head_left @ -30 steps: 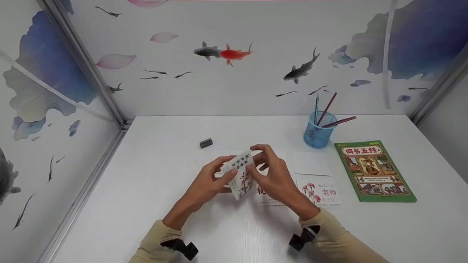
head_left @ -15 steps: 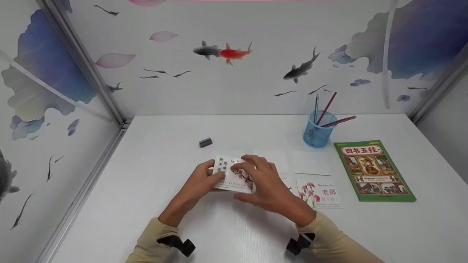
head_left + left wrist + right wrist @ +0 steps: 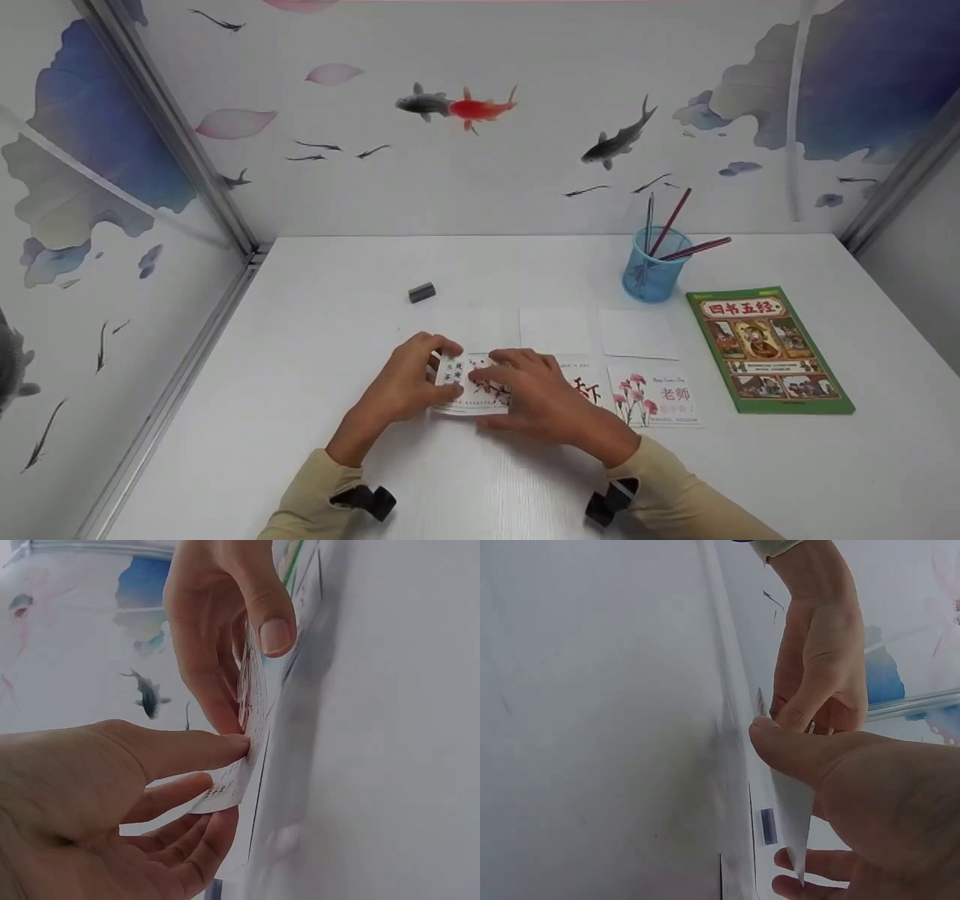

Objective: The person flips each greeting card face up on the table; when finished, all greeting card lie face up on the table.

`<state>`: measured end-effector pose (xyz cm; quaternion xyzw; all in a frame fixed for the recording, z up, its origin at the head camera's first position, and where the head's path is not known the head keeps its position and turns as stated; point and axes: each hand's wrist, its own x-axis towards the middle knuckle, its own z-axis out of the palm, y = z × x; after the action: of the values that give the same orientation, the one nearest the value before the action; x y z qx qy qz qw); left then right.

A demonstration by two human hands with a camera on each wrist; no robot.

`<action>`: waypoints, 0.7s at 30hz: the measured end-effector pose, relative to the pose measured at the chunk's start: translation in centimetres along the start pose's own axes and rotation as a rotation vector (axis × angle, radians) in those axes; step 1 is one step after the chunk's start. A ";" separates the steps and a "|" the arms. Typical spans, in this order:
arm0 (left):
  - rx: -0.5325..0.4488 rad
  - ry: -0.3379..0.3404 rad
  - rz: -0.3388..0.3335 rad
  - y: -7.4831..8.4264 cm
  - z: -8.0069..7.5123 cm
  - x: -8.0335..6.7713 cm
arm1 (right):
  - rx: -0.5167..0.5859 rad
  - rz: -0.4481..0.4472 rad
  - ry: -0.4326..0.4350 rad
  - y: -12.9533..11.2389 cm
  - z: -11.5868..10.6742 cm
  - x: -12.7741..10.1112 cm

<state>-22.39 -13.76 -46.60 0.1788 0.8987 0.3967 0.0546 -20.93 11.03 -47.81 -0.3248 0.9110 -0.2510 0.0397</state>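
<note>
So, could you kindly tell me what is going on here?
Someone is handling a printed card above the table; whether it is a single card or several is hard to tell. The left grip pinches its left side, and the right grip touches its right side. Next to it lie a partly hidden card with red characters and a card with pink flowers. White cards lie behind those, and a green-edged book lies farther right.
</note>
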 end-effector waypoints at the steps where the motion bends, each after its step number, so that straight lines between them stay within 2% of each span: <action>1: 0.031 0.000 0.003 0.0 0.1 0.0 | -0.008 -0.005 -0.027 0.1 0.1 -0.1; 6: 0.129 -0.011 -0.025 -0.2 0.2 -0.2 | -0.047 -0.034 -0.130 0.1 0.2 -0.3; 13: 0.252 -0.006 -0.081 0.0 0.2 -0.2 | -0.074 -0.048 -0.116 0.2 0.3 -0.4; 18: 0.272 0.031 -0.033 0.3 0.2 -0.2 | -0.039 -0.055 -0.107 0.4 0.4 -0.3; 21: 0.272 0.065 0.030 1.0 0.6 0.0 | 0.052 -0.060 -0.095 1.0 0.1 -0.3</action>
<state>-21.98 -12.69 -46.32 0.1849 0.9428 0.2775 -0.0051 -21.27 11.83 -48.40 -0.3624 0.8912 -0.2597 0.0838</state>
